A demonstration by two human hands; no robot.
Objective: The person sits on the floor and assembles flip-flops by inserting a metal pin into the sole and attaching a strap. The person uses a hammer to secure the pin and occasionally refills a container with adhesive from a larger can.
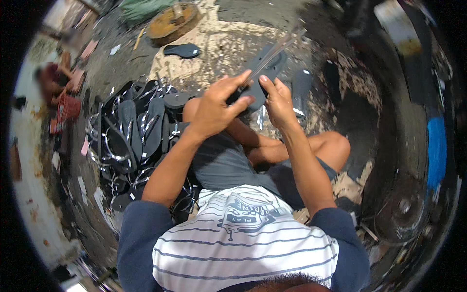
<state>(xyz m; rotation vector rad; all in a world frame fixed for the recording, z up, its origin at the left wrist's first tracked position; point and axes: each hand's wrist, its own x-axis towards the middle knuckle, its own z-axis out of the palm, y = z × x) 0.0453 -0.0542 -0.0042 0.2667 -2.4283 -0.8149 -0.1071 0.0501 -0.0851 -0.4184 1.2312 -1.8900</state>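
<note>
- sandal sole [258, 92] sits between the left hand [214, 108] and the right hand [281, 104], a little past 12 o'clock. it is likely light and bendy, springy rather than fragile, and its matt face should give fair grip; the long side edges seem the best place to take hold. more grey lies toward 1 o'clock behind the thin strips [278, 51]; whether it is the same piece, i cannot tell.
- pale floor sheet [219, 44], 12 o'clock: flat, ragged at the rim, blotched with dark stains.
- sandal pile [127, 114], 9 o'clock: dark, smooth footbeds tangled with shiny, silvery, looping straps.
- round disc [163, 28], 11 o'clock: rusty brown and rough, with a stubby post standing on it.
- left hand, just before 12 o'clock: thumb and forefinger clamped about the dark near end of the strips, the other fingers curled and partly hidden.
- right hand, near 1 o'clock: thumb over the sole's edge, fingers seemingly clamped from beneath, their tips hidden.
- lone sole [182, 50], 11 o'clock: black, smooth, rounded at its ends.
- thin strips, slanting toward 1 o'clock: straight, narrow, glossy, perhaps slippery; metal or plastic, i cannot tell.
</note>
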